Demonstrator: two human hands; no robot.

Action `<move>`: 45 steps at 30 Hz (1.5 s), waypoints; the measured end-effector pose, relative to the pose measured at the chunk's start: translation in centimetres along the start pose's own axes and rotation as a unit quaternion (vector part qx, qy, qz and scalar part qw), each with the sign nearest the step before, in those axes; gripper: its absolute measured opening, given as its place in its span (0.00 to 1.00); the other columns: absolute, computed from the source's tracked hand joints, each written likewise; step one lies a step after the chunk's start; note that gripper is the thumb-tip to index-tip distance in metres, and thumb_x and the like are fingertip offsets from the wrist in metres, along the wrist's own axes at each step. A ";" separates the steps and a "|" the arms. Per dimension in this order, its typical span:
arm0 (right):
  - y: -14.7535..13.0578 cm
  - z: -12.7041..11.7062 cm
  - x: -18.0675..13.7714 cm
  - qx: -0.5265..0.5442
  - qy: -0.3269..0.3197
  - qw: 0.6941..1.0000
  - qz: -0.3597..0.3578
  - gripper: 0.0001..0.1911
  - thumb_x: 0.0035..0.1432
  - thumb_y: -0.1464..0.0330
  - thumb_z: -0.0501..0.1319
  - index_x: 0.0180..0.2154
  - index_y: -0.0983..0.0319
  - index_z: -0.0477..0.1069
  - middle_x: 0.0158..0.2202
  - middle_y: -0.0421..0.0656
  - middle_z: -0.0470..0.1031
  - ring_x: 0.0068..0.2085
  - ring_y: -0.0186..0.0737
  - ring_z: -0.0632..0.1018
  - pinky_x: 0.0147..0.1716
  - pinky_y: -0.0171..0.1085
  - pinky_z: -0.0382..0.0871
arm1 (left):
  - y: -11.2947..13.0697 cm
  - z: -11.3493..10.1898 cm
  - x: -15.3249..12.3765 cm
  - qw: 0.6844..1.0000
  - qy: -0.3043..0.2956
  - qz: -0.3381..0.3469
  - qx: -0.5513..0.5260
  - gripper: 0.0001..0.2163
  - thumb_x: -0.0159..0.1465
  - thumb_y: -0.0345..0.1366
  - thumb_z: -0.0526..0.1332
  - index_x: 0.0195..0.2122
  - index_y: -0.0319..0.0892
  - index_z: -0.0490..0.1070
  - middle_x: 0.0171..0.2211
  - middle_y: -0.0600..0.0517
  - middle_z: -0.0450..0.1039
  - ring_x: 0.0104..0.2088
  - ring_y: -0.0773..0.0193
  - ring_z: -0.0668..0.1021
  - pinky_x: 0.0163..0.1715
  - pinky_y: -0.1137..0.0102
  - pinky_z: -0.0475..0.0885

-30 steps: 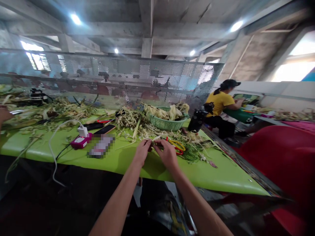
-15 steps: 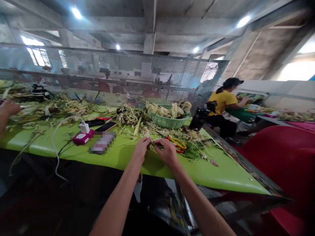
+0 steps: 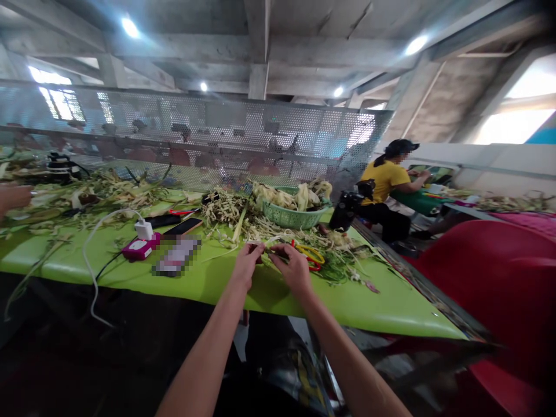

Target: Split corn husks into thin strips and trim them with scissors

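Both my hands meet over the green table (image 3: 382, 301), just above its front half. My left hand (image 3: 247, 263) is closed in a pinch on one end of a thin green plant stem (image 3: 270, 250). My right hand (image 3: 292, 267) pinches the same stem from the other side. Yellow and red scissors (image 3: 311, 255) lie on the table right behind my right hand, among green trimmings (image 3: 339, 271).
A green basket (image 3: 292, 216) of pale husks stands behind a pile of dry strips (image 3: 226, 209). To the left lie a pink charger box (image 3: 136, 248) with a white cable, phones (image 3: 182, 227) and more husks. Another person's hand (image 3: 13, 197) shows far left. A person in yellow (image 3: 388, 182) sits at the right; a red chair (image 3: 499, 284) is close by.
My hands have stayed together on the stem, shifting only slightly. The camera view has drifted a little.
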State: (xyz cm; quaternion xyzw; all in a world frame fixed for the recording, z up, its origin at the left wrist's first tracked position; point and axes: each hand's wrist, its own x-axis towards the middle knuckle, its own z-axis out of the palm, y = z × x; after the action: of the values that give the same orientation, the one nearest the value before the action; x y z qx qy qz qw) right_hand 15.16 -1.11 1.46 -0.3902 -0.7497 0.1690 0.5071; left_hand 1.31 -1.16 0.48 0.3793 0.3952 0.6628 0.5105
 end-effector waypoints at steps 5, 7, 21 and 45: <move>0.0 0.0 0.0 -0.002 -0.014 1.000 0.003 0.07 0.57 0.64 0.61 0.34 0.61 0.73 0.33 0.44 0.77 0.35 0.42 0.77 0.38 0.39 0.71 | 0.0 -0.2 0.2 0.999 -0.001 -0.010 -0.041 0.17 0.47 0.47 0.69 0.27 0.39 0.69 0.23 0.56 0.66 0.24 0.72 0.66 0.27 0.74 0.62; -0.1 0.0 0.1 -0.004 -0.033 0.999 -0.004 0.06 0.56 0.65 0.61 0.33 0.61 0.73 0.32 0.44 0.77 0.35 0.43 0.77 0.38 0.40 0.70 | 0.0 -0.3 0.2 0.998 -0.006 -0.018 -0.054 0.16 0.46 0.45 0.69 0.25 0.39 0.68 0.23 0.57 0.65 0.24 0.72 0.66 0.26 0.74 0.62; -0.2 0.2 0.3 0.072 -0.045 0.995 0.058 0.09 0.52 0.63 0.63 0.32 0.62 0.73 0.29 0.43 0.76 0.32 0.41 0.76 0.35 0.39 0.70 | 0.2 -0.3 0.3 0.986 0.038 -0.031 -0.157 0.17 0.43 0.42 0.72 0.27 0.39 0.68 0.23 0.57 0.66 0.23 0.73 0.67 0.27 0.74 0.63; 2.0 -4.4 7.6 0.092 -0.097 0.980 0.145 0.16 0.52 0.57 0.64 0.37 0.62 0.72 0.30 0.42 0.74 0.31 0.38 0.73 0.30 0.35 0.67 | 4.2 1.3 6.6 0.984 -0.151 -0.024 0.090 0.14 0.51 0.45 0.68 0.32 0.40 0.74 0.28 0.52 0.72 0.30 0.66 0.71 0.34 0.71 0.65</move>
State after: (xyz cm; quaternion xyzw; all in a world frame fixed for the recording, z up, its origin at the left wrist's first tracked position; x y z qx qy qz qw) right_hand 18.53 5.29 6.89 -0.4282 -0.7120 0.3463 0.4356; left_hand -0.35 4.72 5.53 0.5095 0.3806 0.5473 0.5440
